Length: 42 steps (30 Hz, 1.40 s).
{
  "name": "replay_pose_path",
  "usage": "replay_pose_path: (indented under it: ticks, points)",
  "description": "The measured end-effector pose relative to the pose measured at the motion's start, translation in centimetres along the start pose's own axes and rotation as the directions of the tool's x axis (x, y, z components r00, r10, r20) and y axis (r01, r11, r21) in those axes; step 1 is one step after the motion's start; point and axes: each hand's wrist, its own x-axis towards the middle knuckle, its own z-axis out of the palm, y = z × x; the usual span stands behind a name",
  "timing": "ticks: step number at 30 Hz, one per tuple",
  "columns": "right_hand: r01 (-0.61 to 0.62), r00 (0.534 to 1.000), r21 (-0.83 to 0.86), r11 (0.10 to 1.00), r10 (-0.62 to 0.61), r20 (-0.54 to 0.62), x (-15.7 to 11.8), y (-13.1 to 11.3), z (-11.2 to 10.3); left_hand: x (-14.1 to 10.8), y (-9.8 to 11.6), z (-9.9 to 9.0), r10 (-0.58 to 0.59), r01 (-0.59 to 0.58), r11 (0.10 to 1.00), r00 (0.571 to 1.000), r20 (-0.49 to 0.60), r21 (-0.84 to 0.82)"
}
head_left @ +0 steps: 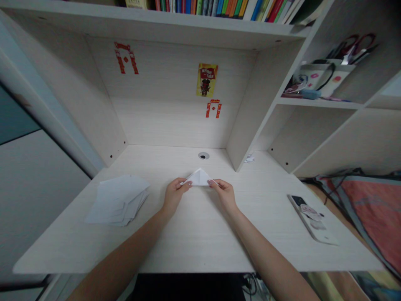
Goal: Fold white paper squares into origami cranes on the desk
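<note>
A small white sheet of paper (199, 177), folded into a triangle with its point away from me, is held between both hands over the middle of the desk. My left hand (175, 193) pinches its left corner, thumb on top. The right corner is pinched in my right hand (226, 194), also with the thumb on top. A crease runs down near the middle of the triangle. To the left of my left hand lies a loose stack of white paper (114, 200), its sheets slightly fanned.
On the right of the desk (200, 234) lies a phone (313, 219) in a decorated case. A cable hole (203, 155) sits near the back panel. An upright divider (263, 104) meets the desk at right. Scissors (365, 44) stand in a holder (326, 77) on the shelf.
</note>
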Motion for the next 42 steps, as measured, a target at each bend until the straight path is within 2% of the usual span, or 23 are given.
replay_pose_path:
  ticks: [4, 7, 10, 15, 18, 22, 30, 35, 42]
  points:
    - [-0.074, 0.997, 0.132, 0.989, 0.075, 0.002, -0.1, 0.6, 0.2, -0.1, 0.3, 0.1, -0.014, 0.014, 0.997, 1.000, -0.002, -0.075]
    - [-0.099, 0.995, 0.203, 0.974, 0.101, -0.001, -0.1, 0.7, 0.3, -0.1, 0.3, 0.0, -0.048, 0.050, 0.997, 0.998, 0.026, -0.051]
    - [-0.060, 0.998, 0.147, 0.987, 0.060, 0.005, 0.0, 0.7, 0.3, -0.2, 0.3, 0.1, -0.058, 0.055, 0.998, 0.995, 0.082, 0.039]
    - [0.006, 0.998, 0.023, 1.000, -0.008, 0.068, -0.1, 0.5, 0.3, -0.3, 0.3, 0.4, 0.066, -0.076, 0.991, 0.994, 0.088, 0.112]
    - [0.019, 0.994, -0.004, 1.000, -0.019, 0.106, -0.2, 0.5, 0.3, -0.1, 0.4, 0.4, 0.043, -0.049, 0.995, 0.997, 0.067, 0.082]
    - [0.026, 0.993, -0.017, 1.000, -0.024, 0.117, -0.3, 0.6, 0.4, 0.0, 0.4, 0.2, -0.044, 0.040, 0.998, 0.994, 0.103, 0.038]
    - [0.103, 0.978, -0.058, 0.993, -0.091, 0.188, -0.8, 0.8, 0.8, 0.1, -0.4, 0.1, 0.033, -0.035, 0.998, 0.999, 0.042, 0.057]
    - [0.172, 0.977, -0.163, 0.972, -0.147, 0.157, -1.3, 0.7, 1.0, 0.0, -0.4, 0.2, 0.069, -0.074, 0.994, 0.996, 0.059, 0.086]
    - [0.174, 0.980, -0.182, 0.968, -0.152, 0.130, -1.5, 0.5, 1.3, -0.3, -0.4, 0.5, 0.144, -0.149, 0.980, 0.988, 0.053, 0.128]
